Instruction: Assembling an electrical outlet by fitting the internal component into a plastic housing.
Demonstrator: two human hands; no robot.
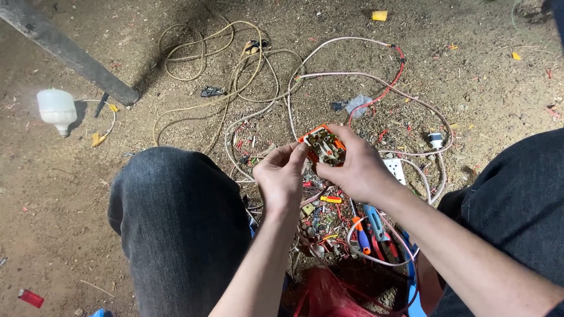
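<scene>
Fingers of our right hand (358, 170) wrap around a small orange socket body (322, 145), thumb and forefinger pinching its rim so the open back with its metal contacts faces up. Our left hand (282, 176) comes in from the other side, fingertips pressed together against the near edge of the same piece, so it sits between both hands, above the floor and in front of our knees.

We judge the piece light and rigid: hard plastic shell, thin brass parts inside that could bend or drop out if tipped. The plastic looks smooth, so a pinch across the outer rim seems the safest hold, with fingers kept off the contacts in the middle.

Just below the hands lies a heap of wire offcuts and small parts (320, 226), with blue and orange tool handles (369, 229) beside it, under our right forearm. A white socket faceplate (395, 169) rests on the dirt just past the right wrist. Further out from the hands, pale cables (329, 76) loop over the earth floor (76, 205), tangled with yellowish ones (200, 47). Well away to the left of the left hand lies a white bulb (57, 109), near a grey slanting beam (64, 50). A red plastic bag (323, 296) sits nearest to us, between our legs.
</scene>
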